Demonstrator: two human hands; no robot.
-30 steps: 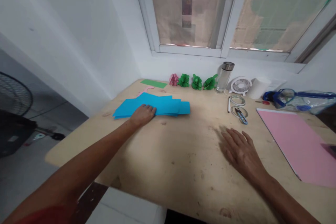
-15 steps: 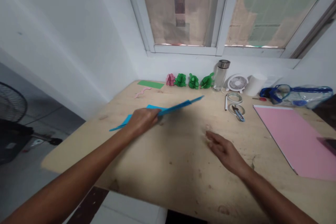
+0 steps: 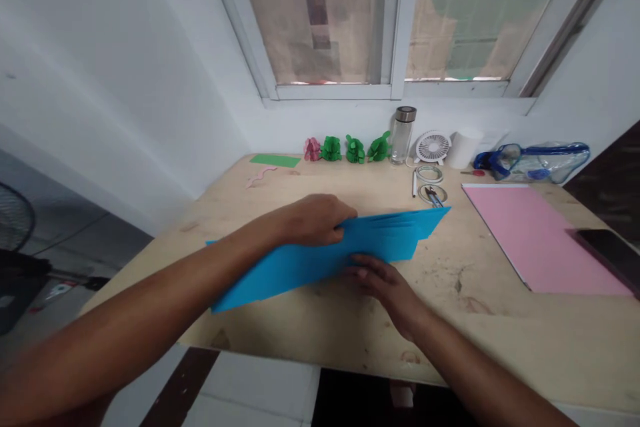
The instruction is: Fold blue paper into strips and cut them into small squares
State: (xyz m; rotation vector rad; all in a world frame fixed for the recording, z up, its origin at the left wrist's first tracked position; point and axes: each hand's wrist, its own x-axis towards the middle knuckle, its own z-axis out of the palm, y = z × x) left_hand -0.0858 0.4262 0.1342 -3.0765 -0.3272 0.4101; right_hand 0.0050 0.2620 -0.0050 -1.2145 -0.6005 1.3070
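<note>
My left hand [image 3: 317, 219] is closed on the upper edge of several stacked sheets of blue paper [image 3: 295, 271], which stand tilted over the wooden table. The layers fan out a little at their upper right. At the lower edge of the same sheets is my right hand [image 3: 383, 283], its fingers bent and closed against the paper. Part of the stack is hidden behind my left hand and forearm.
Pink sheets [image 3: 530, 233] and a dark phone [image 3: 607, 250] lie on the table [image 3: 450, 320] at right. Along the back stand green paper shapes [image 3: 331, 148], a glass bottle [image 3: 401, 137] and a small fan [image 3: 433, 147]. Tape rolls [image 3: 430, 174] and snips [image 3: 434, 197] lie before them.
My left hand has brought the blue paper rightward and nearer, and its broad face now shows. My right hand, earlier apart from it, has moved left onto its lower edge.
</note>
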